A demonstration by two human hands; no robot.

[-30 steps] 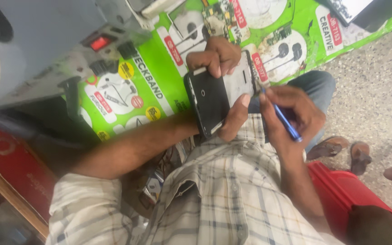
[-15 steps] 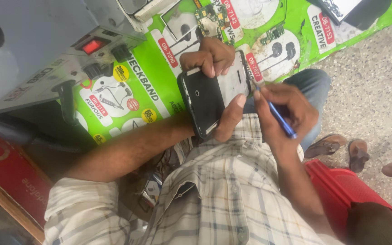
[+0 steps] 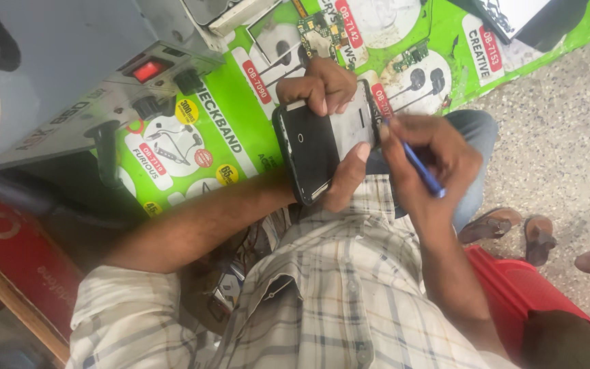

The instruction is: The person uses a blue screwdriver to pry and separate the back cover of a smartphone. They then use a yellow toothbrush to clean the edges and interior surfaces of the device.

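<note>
Right hand point(image 3: 431, 160) hides blue tool's point(image 3: 423, 171) tip.

Phone point(image 3: 322, 147), frame centre: black frame, pale grey inner panel. Tool point(image 3: 423, 171), right of centre: blue. Mat point(image 3: 240, 130), across top: bright green, white patches, red and yellow labels. Shirt point(image 3: 336, 294), bottom centre: cream plaid, grey and blue lines. Stool point(image 3: 513, 287), lower right: red. Machine point(image 3: 83, 75), upper left: grey, red switch. Floor point(image 3: 568, 130), right: speckled grey.
</note>
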